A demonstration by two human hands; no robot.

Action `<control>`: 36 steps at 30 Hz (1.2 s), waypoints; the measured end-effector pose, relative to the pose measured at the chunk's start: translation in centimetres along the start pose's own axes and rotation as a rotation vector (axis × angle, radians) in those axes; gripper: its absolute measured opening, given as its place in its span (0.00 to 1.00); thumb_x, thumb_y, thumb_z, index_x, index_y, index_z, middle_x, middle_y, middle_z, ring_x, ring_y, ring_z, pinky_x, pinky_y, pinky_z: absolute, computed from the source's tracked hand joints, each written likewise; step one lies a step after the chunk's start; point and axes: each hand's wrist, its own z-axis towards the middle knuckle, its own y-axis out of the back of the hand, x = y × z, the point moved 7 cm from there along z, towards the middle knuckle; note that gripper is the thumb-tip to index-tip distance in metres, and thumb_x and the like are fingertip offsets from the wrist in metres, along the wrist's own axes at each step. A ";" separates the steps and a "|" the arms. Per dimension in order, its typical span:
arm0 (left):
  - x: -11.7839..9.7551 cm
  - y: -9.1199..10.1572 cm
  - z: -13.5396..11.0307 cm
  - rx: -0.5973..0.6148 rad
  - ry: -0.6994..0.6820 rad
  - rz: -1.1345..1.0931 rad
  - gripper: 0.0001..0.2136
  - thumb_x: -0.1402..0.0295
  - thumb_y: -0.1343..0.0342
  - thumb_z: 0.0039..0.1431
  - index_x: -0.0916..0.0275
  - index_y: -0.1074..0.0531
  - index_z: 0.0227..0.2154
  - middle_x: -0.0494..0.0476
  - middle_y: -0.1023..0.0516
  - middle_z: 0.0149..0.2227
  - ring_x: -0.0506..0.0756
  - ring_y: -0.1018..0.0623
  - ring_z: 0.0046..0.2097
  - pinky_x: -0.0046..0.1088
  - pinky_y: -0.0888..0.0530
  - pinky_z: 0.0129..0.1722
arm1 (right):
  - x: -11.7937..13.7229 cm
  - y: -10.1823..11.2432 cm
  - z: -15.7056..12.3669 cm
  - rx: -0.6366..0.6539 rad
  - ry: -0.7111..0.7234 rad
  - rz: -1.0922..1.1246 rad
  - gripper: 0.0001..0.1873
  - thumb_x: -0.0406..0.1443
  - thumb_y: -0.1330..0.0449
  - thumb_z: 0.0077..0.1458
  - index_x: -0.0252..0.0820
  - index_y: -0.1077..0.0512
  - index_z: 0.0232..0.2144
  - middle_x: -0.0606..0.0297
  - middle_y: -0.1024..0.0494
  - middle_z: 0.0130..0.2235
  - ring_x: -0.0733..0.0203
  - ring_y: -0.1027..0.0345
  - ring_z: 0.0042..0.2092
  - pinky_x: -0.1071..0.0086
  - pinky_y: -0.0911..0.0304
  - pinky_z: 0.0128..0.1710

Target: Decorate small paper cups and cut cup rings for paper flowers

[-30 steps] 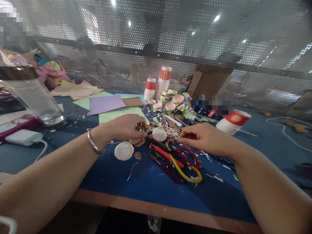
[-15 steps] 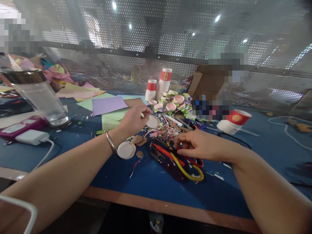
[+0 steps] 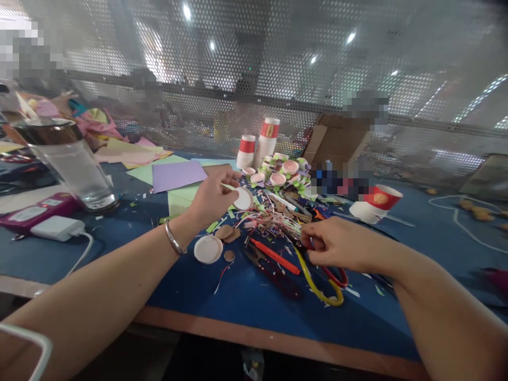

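My left hand [image 3: 212, 198], with a bangle on its wrist, pinches a round white paper disc [image 3: 243, 199], like a cut-off cup bottom, by its left edge. Curled fingers of my right hand [image 3: 337, 241] grip scissors with one yellow and one red handle [image 3: 336, 300]; their blades are largely hidden. A second white disc [image 3: 208, 249] lies below my left wrist, beside brown cardboard circles [image 3: 225, 233] and a small coin-like disc [image 3: 229, 256]. An orange-red pen [image 3: 275, 256] and dark-handled thread snips [image 3: 273, 275] rest left of the scissors.
Paper scraps [image 3: 273, 219] are heaped between my hands. Behind stand decorated cup pieces [image 3: 278, 179], stacked paper cups [image 3: 268, 145] and a cardboard box [image 3: 335, 140]. Tilted cups [image 3: 381, 203] lie right. Coloured paper [image 3: 178, 176], a water bottle [image 3: 81, 174] and a charger [image 3: 57, 226] are left.
The scissors have moved right with my right hand, away from the red pen. My left hand has shifted slightly left with the white disc. The view has tilted a little.
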 end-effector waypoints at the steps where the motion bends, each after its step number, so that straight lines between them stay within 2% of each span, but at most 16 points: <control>1: 0.0 -0.2 -0.1 0.013 0.007 -0.019 0.19 0.79 0.43 0.51 0.64 0.27 0.48 0.57 0.24 0.41 0.48 0.25 0.31 0.26 0.28 0.32 | -0.4 0.0 -0.3 0.002 -0.016 -0.007 0.01 0.34 0.42 0.49 0.43 0.31 0.28 0.67 0.25 0.26 0.62 0.35 0.27 0.68 0.47 0.27; 5: 0.0 -1.1 -0.7 0.063 0.064 -0.081 0.21 0.79 0.42 0.50 0.63 0.27 0.49 0.58 0.23 0.43 0.48 0.24 0.32 0.27 0.27 0.33 | -1.8 -0.6 -1.3 0.029 -0.067 0.004 0.03 0.34 0.42 0.51 0.43 0.28 0.30 0.68 0.26 0.24 0.62 0.36 0.26 0.67 0.47 0.26; 8: 0.0 -1.4 -1.0 0.035 0.123 -0.141 0.22 0.79 0.40 0.48 0.63 0.27 0.49 0.58 0.21 0.44 0.50 0.22 0.36 0.30 0.26 0.38 | -2.3 -0.6 -1.8 0.030 -0.051 0.064 0.08 0.37 0.43 0.55 0.43 0.25 0.34 0.67 0.26 0.24 0.61 0.35 0.26 0.67 0.45 0.27; 13: 0.0 -1.3 -0.4 -0.052 0.297 -0.415 0.16 0.82 0.40 0.49 0.64 0.27 0.42 0.55 0.20 0.37 0.50 0.22 0.38 0.29 0.26 0.43 | -2.3 2.0 -2.2 -0.202 -0.034 0.173 0.15 0.44 0.45 0.62 0.42 0.24 0.37 0.64 0.21 0.28 0.61 0.31 0.29 0.67 0.39 0.31; 15: -0.5 -1.3 0.0 -0.071 0.336 -0.460 0.12 0.82 0.42 0.51 0.64 0.28 0.38 0.56 0.20 0.36 0.50 0.22 0.37 0.28 0.26 0.41 | -1.1 2.4 -1.9 -0.231 0.002 0.186 0.15 0.44 0.46 0.64 0.42 0.24 0.37 0.65 0.21 0.28 0.61 0.30 0.29 0.67 0.39 0.31; 17: -1.1 -1.3 0.5 -0.078 0.348 -0.484 0.10 0.81 0.43 0.54 0.64 0.29 0.37 0.57 0.20 0.37 0.50 0.21 0.37 0.28 0.25 0.40 | 1.0 2.1 -1.2 -0.201 0.085 0.167 0.15 0.43 0.46 0.65 0.42 0.24 0.37 0.64 0.21 0.29 0.61 0.30 0.30 0.67 0.39 0.32; 21: -2.0 -1.1 2.0 -0.104 0.356 -0.511 0.07 0.79 0.42 0.56 0.64 0.29 0.37 0.57 0.20 0.37 0.50 0.22 0.36 0.29 0.24 0.40 | 4.8 -0.1 0.4 -0.055 0.173 -0.029 0.10 0.37 0.44 0.63 0.41 0.24 0.35 0.63 0.19 0.31 0.60 0.29 0.32 0.67 0.42 0.33; 24: -2.3 -1.0 3.3 -0.123 0.362 -0.513 0.06 0.79 0.43 0.57 0.64 0.28 0.35 0.56 0.21 0.37 0.49 0.23 0.36 0.29 0.24 0.40 | 6.2 -1.2 1.2 -0.030 0.192 -0.105 0.08 0.37 0.44 0.63 0.41 0.27 0.34 0.60 0.19 0.34 0.57 0.28 0.34 0.66 0.43 0.33; 27: -1.5 -1.6 3.6 -0.098 0.388 -0.516 0.03 0.76 0.42 0.58 0.63 0.29 0.32 0.55 0.22 0.35 0.49 0.23 0.35 0.29 0.24 0.39 | 6.1 -1.6 1.5 -0.036 0.174 -0.110 0.06 0.35 0.44 0.62 0.41 0.28 0.34 0.59 0.20 0.32 0.55 0.28 0.33 0.65 0.45 0.32; 31: 1.1 -2.5 2.6 -0.078 0.426 -0.473 0.07 0.73 0.42 0.62 0.63 0.31 0.28 0.53 0.26 0.30 0.47 0.26 0.30 0.25 0.28 0.30 | 5.2 -1.9 1.5 -0.035 0.128 -0.076 0.07 0.35 0.45 0.61 0.42 0.29 0.31 0.62 0.22 0.28 0.58 0.30 0.29 0.67 0.47 0.29; 34: 3.0 -2.7 2.1 -0.078 0.446 -0.415 0.08 0.72 0.42 0.63 0.63 0.31 0.28 0.52 0.27 0.29 0.47 0.29 0.27 0.23 0.34 0.24 | 4.7 -2.1 1.5 -0.062 0.108 -0.020 0.09 0.38 0.44 0.63 0.43 0.29 0.32 0.64 0.21 0.28 0.58 0.29 0.29 0.66 0.44 0.30; 36: 3.5 -2.7 2.3 -0.070 0.424 -0.397 0.07 0.72 0.42 0.64 0.63 0.31 0.29 0.51 0.27 0.29 0.46 0.30 0.26 0.22 0.35 0.23 | 4.7 -2.0 1.6 -0.130 0.116 0.009 0.12 0.42 0.46 0.66 0.43 0.28 0.34 0.63 0.21 0.29 0.57 0.28 0.31 0.65 0.41 0.32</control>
